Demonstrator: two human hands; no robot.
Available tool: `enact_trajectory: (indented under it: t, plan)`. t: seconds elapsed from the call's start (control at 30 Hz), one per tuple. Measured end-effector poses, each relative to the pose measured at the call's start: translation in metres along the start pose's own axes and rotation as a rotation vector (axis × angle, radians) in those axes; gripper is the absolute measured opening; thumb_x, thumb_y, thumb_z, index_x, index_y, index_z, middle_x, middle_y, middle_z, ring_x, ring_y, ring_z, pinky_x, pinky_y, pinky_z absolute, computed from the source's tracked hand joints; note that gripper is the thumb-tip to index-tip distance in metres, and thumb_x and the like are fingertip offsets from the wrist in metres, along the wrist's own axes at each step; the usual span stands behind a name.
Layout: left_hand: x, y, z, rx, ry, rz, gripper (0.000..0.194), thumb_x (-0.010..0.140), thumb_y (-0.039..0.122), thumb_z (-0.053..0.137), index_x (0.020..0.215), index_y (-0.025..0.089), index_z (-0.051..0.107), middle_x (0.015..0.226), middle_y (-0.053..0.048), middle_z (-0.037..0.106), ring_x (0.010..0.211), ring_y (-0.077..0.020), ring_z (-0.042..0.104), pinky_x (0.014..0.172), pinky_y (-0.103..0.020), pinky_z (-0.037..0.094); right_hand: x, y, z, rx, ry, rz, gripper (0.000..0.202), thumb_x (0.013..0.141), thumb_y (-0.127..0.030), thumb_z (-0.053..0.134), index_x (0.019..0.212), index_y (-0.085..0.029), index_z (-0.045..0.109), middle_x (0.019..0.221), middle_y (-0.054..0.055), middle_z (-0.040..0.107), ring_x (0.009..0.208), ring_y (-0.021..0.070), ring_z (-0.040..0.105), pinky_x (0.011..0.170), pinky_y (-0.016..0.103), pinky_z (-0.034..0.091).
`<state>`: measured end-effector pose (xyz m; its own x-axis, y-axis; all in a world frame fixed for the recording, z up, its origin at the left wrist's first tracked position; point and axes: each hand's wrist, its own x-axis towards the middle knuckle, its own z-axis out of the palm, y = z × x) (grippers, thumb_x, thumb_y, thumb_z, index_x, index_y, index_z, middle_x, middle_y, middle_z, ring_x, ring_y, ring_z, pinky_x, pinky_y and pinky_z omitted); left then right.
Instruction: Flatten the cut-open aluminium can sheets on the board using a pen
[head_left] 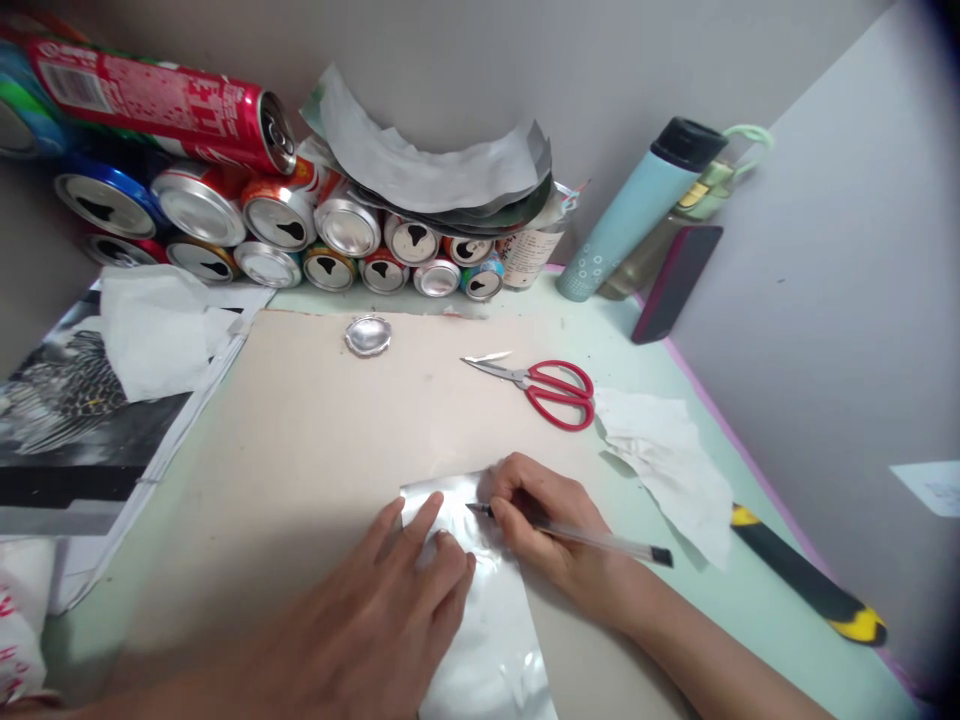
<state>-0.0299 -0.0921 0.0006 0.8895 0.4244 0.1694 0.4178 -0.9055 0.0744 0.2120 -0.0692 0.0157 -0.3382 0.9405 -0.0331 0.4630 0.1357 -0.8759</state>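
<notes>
A shiny, slightly dented sheet of thin metal (499, 610) lies at the near middle of the board. My left hand (401, 590) rests on its left side, fingers spread and pressing it down. In my right hand (551, 520) is a clear-barrelled pen (619, 543), gripped near its point. The pen's dark tip meets the sheet close to its upper part, just right of my left fingers. Beyond my hands lie red-handled scissors (536, 385) with their blades nearly together, and a small round silver can bottom (368, 336).
Stacked drink cans (349, 225) line the back wall, with curved metal sheets (442, 175) on top. At the right stand a blue tumbler (637, 215) and a dark phone-like slab (677, 285). Crumpled tissue (667, 460) and a black-yellow tool handle (806, 575) lie right. A printed bird picture (67, 400) lies left.
</notes>
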Motion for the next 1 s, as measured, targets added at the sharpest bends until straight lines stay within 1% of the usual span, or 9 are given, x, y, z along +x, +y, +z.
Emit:
enact_trajectory:
  t: [0.13,0.23,0.33,0.4,0.57,0.7,0.83,0.9,1.0]
  plan:
    - [0.0031,-0.0001,-0.0036,0.009,-0.034,-0.001,0.041,0.102,0.034,0.053,0.139,0.016,0.058,0.135,-0.010,0.065,0.141,-0.0299,0.049,0.120,-0.043,0.032,0.0014,0.0010,0.0009,-0.019,0.020,-0.013,0.019,0.097,-0.021,0.049,0.078,-0.022,0.046,0.075,-0.001,0.050,0.065,0.0137,0.044,0.058,0.026,0.037]
    - [0.0039,0.0004,-0.0058,0.009,-0.045,-0.010,0.040,0.101,0.030,0.054,0.138,0.015,0.058,0.135,-0.010,0.065,0.140,-0.0315,0.050,0.118,-0.044,0.035,0.0015,0.0016,0.0010,-0.034,0.035,-0.017,0.019,0.098,-0.022,0.049,0.079,-0.022,0.047,0.076,-0.001,0.051,0.065,0.0139,0.045,0.058,0.027,0.038]
    - [0.0018,0.0001,-0.0052,0.010,-0.042,-0.001,0.042,0.098,0.027,0.056,0.139,0.015,0.058,0.136,-0.011,0.064,0.143,-0.0323,0.046,0.120,-0.046,0.031,0.0007,0.0009,0.0013,-0.054,0.064,-0.020,0.021,0.099,-0.023,0.048,0.078,-0.022,0.046,0.074,-0.001,0.051,0.064,0.0140,0.046,0.057,0.026,0.038]
    - [0.0007,-0.0005,-0.0043,0.014,-0.050,0.002,0.043,0.098,0.029,0.058,0.140,0.016,0.058,0.137,-0.011,0.063,0.144,-0.0314,0.045,0.122,-0.045,0.029,0.0001,0.0001,0.0019,-0.064,0.073,-0.025,0.021,0.099,-0.023,0.049,0.078,-0.023,0.046,0.074,-0.001,0.051,0.064,0.0141,0.046,0.056,0.026,0.037]
    - [0.0019,-0.0015,-0.0047,0.016,-0.011,0.006,0.040,0.101,0.031,0.055,0.138,0.017,0.059,0.134,-0.009,0.065,0.142,-0.0309,0.047,0.122,-0.045,0.029,-0.0005,0.0005,0.0033,-0.055,0.093,-0.021,0.022,0.099,-0.023,0.048,0.077,-0.023,0.045,0.073,-0.001,0.051,0.065,0.0146,0.047,0.056,0.026,0.037]
    - [0.0019,-0.0018,-0.0053,0.007,-0.012,0.007,0.039,0.102,0.030,0.053,0.138,0.016,0.059,0.136,-0.009,0.064,0.142,-0.0297,0.047,0.122,-0.044,0.030,-0.0002,0.0020,0.0021,-0.038,0.061,-0.016,0.022,0.099,-0.024,0.049,0.078,-0.022,0.046,0.074,-0.001,0.051,0.065,0.0141,0.046,0.056,0.026,0.037]
    - [0.0005,-0.0018,-0.0031,-0.029,0.002,0.013,0.044,0.101,0.035,0.056,0.140,0.014,0.056,0.138,-0.012,0.062,0.143,-0.0314,0.046,0.123,-0.046,0.029,0.0001,0.0007,0.0001,0.001,0.013,0.000,0.020,0.099,-0.023,0.049,0.079,-0.022,0.047,0.075,-0.001,0.051,0.066,0.0141,0.044,0.057,0.027,0.036]
    - [0.0007,-0.0018,-0.0023,-0.036,0.000,0.006,0.045,0.101,0.037,0.056,0.139,0.014,0.056,0.137,-0.013,0.062,0.142,-0.0319,0.046,0.122,-0.046,0.031,0.0000,-0.0002,-0.0007,0.014,-0.003,-0.005,0.020,0.098,-0.023,0.049,0.078,-0.022,0.046,0.075,-0.001,0.050,0.067,0.0142,0.044,0.058,0.027,0.036]
    - [0.0019,-0.0018,-0.0021,-0.027,-0.005,0.005,0.043,0.103,0.041,0.052,0.137,0.013,0.057,0.133,-0.012,0.065,0.138,-0.0326,0.051,0.118,-0.045,0.036,-0.0004,-0.0003,-0.0020,0.021,-0.035,-0.024,0.021,0.098,-0.023,0.050,0.078,-0.022,0.048,0.076,-0.001,0.050,0.068,0.0141,0.045,0.059,0.027,0.036]
